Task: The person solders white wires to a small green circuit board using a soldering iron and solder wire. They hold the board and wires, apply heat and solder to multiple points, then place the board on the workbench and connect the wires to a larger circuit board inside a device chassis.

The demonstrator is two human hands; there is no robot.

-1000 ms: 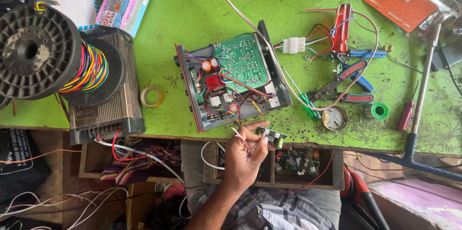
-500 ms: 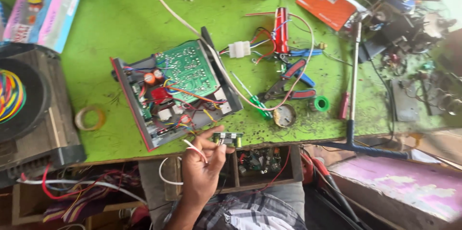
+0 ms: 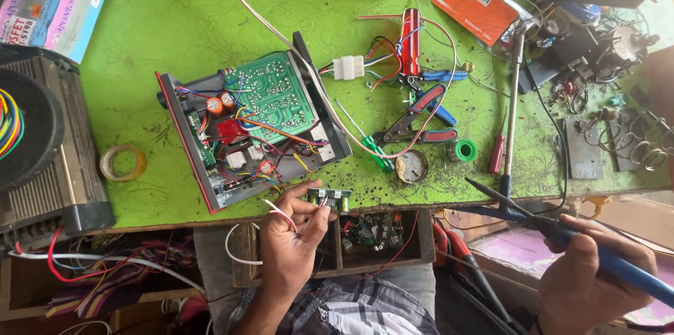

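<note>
Below the open red-edged metal chassis [image 3: 246, 128] with its green circuit board, left hand [image 3: 291, 247] pinches a small green rectangular circuit module [image 3: 329, 199] at the green bench [image 3: 161, 33] edge. Right of it, right hand [image 3: 586, 279] grips a blue-handled soldering iron [image 3: 562, 233].

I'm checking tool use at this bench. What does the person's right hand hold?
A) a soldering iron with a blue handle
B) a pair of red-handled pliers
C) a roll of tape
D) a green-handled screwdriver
A: the right hand grips a blue-handled soldering iron, its dark tip pointing up and left toward the green table's edge.
</note>
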